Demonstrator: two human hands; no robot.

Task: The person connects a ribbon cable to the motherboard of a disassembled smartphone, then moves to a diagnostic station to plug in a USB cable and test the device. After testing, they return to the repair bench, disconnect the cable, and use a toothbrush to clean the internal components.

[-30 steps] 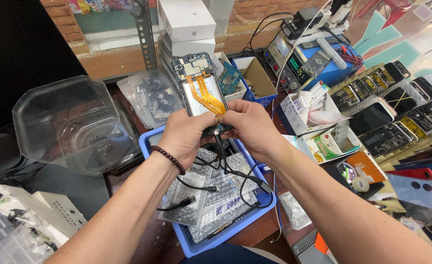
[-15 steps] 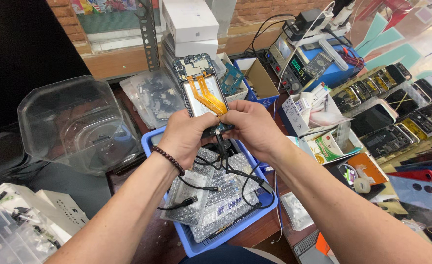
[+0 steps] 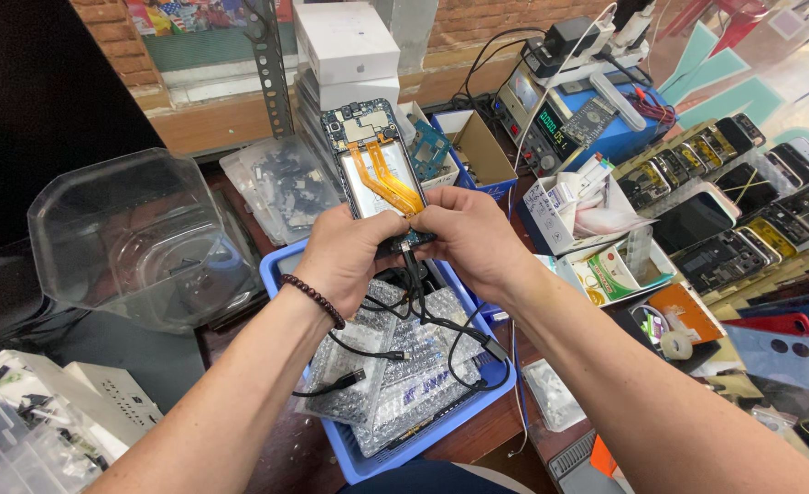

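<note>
Nearest to us, our two arms reach out over a blue tray on the bench. The tray holds clear bubble bags and loose black cables. A bead band sits on our left wrist.

Our left hand and right hand are close together, thumbs almost touching. Both are clamped on the bottom end of an open phone. We hold it up above the tray, with its back off and its top end pointing away from us. Two orange strips run down its inside. A black cable hangs from its bottom end into the tray.

To our left stands a big clear tub. To our right sits a small box with a green and white label, and next to it an orange card. Past those lie rows of phones.

Behind the open phone we see a clear bag of small dark parts and a brown carton. A grey meter with a lit number screen stands on a blue box. Farthest back, plain white boxes are stacked by the brick wall.
</note>
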